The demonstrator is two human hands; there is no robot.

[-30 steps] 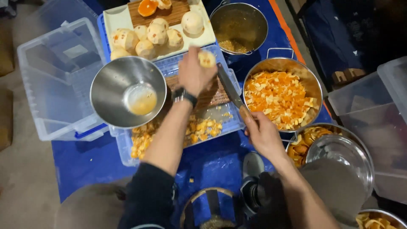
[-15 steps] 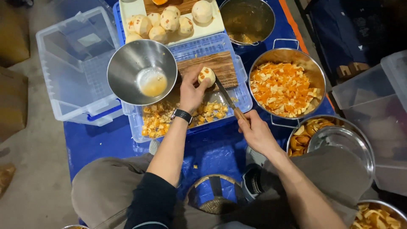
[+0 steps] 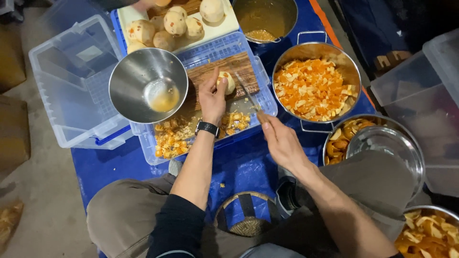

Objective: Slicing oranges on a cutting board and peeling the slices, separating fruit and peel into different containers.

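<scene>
- A blue tarp (image 3: pixel 119 167) covers the floor, carrying clear plastic bins, steel pots and a wooden cutting board (image 3: pixel 239 71).
- The left hand (image 3: pixel 213 95) reaches forward, its grip clenched around a peeled fruit (image 3: pixel 228 82) on the board.
- The right hand (image 3: pixel 282 141) grasps a knife (image 3: pixel 248 93), blade angled beside the fruit.
- The fruit is pale and round.

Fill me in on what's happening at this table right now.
A seated person holds a peeled fruit on a wooden cutting board with the left hand. The right hand holds a knife, its blade over the board beside the fruit. A pot of chopped orange pieces stands to the right, a steel bowl to the left, more peeled fruit behind.
</scene>
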